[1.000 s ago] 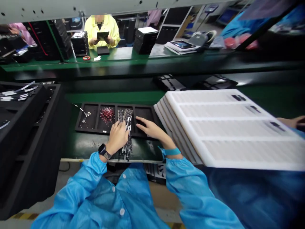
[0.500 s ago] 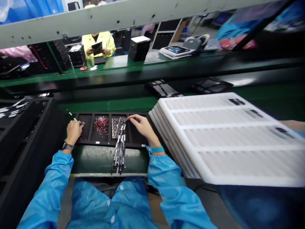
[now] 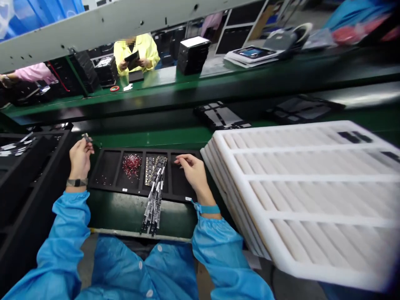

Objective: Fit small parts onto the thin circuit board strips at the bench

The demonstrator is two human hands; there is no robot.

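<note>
My left hand (image 3: 80,159) is raised at the left end of the black tray (image 3: 125,191), its fingertips pinching a small circuit board (image 3: 87,137). My right hand (image 3: 193,170) is over the tray's rightmost compartment, thumb and fingers drawn together; whatever is between them is too small to make out. Left of it, a bundle of flex cables with small boards (image 3: 153,196) lies in one compartment, its black-and-white strips hanging over the front rim. Tiny red parts (image 3: 131,165) fill the neighbouring compartment, and a few specks lie in the leftmost one.
To the right stands a stack of white foam trays (image 3: 281,183) with slotted rows. Black foam bins (image 3: 18,200) stand along my left side. Dark flat panels (image 3: 220,115) rest behind the tray. Across the bench, a person in yellow (image 3: 137,56) holds a dark panel.
My left hand has lifted up and away from the leftmost compartment with the small board. My right hand has moved right, off the flex cables. The view has shifted slightly.
</note>
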